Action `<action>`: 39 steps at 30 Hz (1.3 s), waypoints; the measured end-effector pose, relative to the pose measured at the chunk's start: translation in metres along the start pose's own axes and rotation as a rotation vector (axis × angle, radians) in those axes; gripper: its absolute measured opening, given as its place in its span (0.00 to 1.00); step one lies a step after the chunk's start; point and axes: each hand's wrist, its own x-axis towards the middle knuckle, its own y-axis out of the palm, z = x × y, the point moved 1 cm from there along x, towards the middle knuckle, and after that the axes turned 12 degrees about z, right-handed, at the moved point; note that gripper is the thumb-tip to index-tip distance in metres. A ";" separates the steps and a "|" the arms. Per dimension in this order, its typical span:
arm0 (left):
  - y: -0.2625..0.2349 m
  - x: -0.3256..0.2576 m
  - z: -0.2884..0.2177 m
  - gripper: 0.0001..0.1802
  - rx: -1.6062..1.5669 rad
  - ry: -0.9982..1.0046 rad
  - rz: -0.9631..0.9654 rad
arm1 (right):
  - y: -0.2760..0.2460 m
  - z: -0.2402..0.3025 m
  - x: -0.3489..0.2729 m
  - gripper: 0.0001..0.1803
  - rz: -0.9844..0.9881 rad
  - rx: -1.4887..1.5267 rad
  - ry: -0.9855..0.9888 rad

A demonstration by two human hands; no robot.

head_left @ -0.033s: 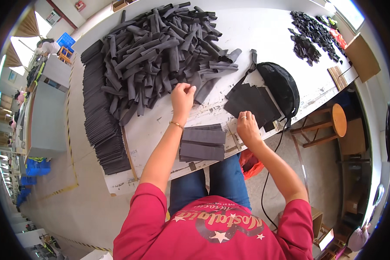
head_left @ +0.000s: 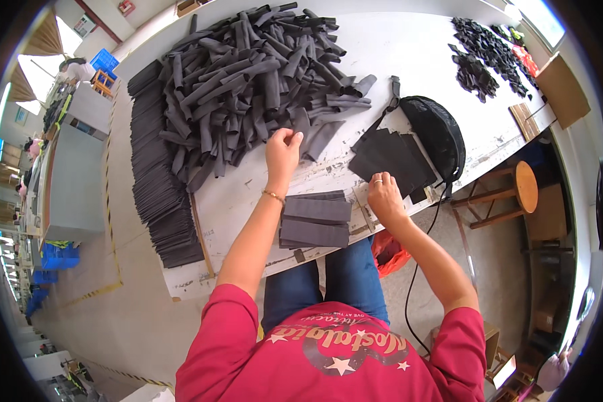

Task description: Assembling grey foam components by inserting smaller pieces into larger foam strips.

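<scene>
My left hand (head_left: 283, 155) is at the near edge of a big heap of dark grey rolled fabric strips (head_left: 248, 80). Its fingers are curled, thumb close to the forefinger; a strip (head_left: 301, 122) lies right by the fingertips, and I cannot tell if it is gripped. My right hand (head_left: 386, 197), a ring on one finger, is closed at the near corner of a stack of black fabric sheets (head_left: 392, 157). Whatever its fingertips pinch is hidden. Between my forearms, flat dark grey strips (head_left: 315, 221) lie in overlapping piles at the table's front edge.
A long row of stacked dark strips (head_left: 157, 167) lines the table's left side. Beside the sheets lies a black bag (head_left: 435, 134) with a strap. Small black pieces (head_left: 476, 74) are heaped far right. A wooden stool (head_left: 524, 186) and red plastic bag (head_left: 390, 254) are below the edge.
The picture has shifted very slightly, with the table's things a little further right. Both hands keep nearly the same pose and place.
</scene>
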 end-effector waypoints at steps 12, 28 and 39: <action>-0.028 -0.082 -0.025 0.16 -1.190 -0.300 0.262 | -0.010 -0.001 -0.097 0.23 -0.020 0.393 -0.198; -0.030 -0.124 -0.052 0.14 -1.300 -0.321 0.179 | -0.104 0.025 -0.074 0.20 -0.293 1.065 0.000; -0.028 -0.128 -0.060 0.15 -1.391 -0.333 0.236 | -0.127 0.046 -0.073 0.17 -0.512 0.917 -0.045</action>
